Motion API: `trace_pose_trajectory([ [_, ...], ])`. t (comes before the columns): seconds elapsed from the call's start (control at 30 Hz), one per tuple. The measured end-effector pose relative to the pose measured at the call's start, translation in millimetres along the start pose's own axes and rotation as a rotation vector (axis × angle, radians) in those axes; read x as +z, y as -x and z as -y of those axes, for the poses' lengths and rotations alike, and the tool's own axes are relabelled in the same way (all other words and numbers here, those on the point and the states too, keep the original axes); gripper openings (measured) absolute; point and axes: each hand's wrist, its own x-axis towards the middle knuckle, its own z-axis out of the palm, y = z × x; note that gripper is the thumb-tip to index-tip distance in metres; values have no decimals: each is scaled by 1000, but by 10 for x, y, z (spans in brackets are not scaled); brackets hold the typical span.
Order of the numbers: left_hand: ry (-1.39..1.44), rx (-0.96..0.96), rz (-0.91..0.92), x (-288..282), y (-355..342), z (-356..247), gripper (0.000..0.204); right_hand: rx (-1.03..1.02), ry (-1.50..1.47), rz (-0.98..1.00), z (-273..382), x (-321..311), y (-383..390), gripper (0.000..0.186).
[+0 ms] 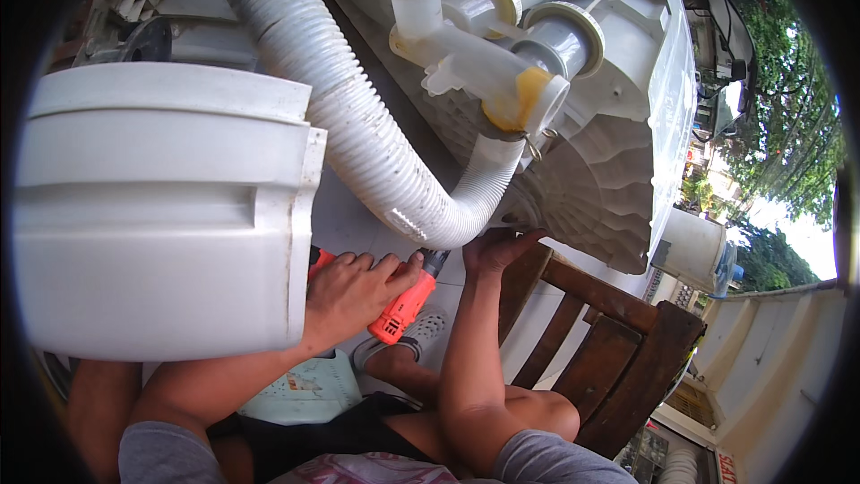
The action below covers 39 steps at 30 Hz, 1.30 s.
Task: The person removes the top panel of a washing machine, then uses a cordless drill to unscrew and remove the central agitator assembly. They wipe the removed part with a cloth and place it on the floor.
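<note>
My left hand is wrapped round a red-and-black cordless drill, whose black chuck points up toward the bend of a white corrugated drain hose. Bent back at the wrist, my right hand reaches up under that bend. One digit stretches out to the right below the ribbed tub base; its other fingers are partly hidden by the hose. Above, the hose joins a translucent plastic drain valve pipe with yellow sealant at its end. This pipe is attached to the white plastic washing machine tub, which lies on its side.
A large white plastic housing stands close on the left, over my left forearm. A brown wooden chair is at the right. Below my left arm sits a pale green plastic stool. Tiled floor shows between them; trees are outside.
</note>
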Motion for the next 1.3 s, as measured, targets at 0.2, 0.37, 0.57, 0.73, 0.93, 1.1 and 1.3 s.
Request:
trace_pose_trajectory([
  [0.2,-51,19,-49,43,-28,36,59,-10,30,-49,4,20,16,126],
  [0.37,-30,13,-47,-13,-10,15,52,11,-7,33,-18,54,33,128],
  [0.57,-12,12,-115,5,-25,46,47,1,-269,59,-31,18,-13,120],
  [0.73,29,33,-150,18,-47,188,41,-7,-229,151,-4,71,-75,110],
  [0.93,199,5,-51,19,-32,232,40,-23,-205,115,75,156,-95,103],
  [1.1,164,-6,-67,110,-40,230,38,-13,-198,70,92,177,-52,100],
  [1.3,100,19,-151,136,-72,233,37,-33,-99,-4,113,346,-2,105],
])
